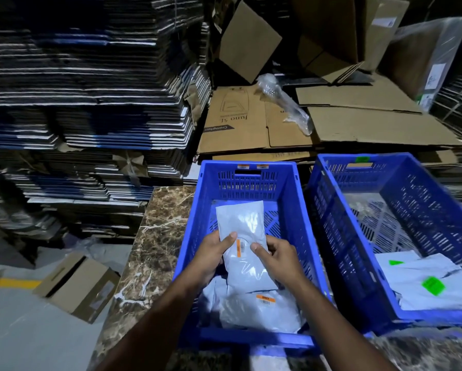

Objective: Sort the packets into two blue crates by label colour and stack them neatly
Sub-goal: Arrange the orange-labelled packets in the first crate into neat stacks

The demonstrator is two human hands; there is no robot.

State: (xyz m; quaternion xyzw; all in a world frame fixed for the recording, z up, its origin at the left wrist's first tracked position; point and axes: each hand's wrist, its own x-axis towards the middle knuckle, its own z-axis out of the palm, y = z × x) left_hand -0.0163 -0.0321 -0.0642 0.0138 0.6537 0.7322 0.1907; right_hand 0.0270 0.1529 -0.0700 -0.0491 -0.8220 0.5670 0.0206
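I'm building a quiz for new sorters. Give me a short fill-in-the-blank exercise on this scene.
1. Both hands, left and right, hold a packet whose label is ____.
2. That packet is over the ____ of the two crates.
3. The packets in the right crate carry ____ labels.
4. Both crates rest on a ____-patterned surface.

Missing words: orange; left; green; marble

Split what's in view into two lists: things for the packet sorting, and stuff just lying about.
Job:
left hand
right hand
orange-label packet, gripped by both
left crate
right crate
green-label packets

Lying about:
flattened cartons
small box
bubble wrap
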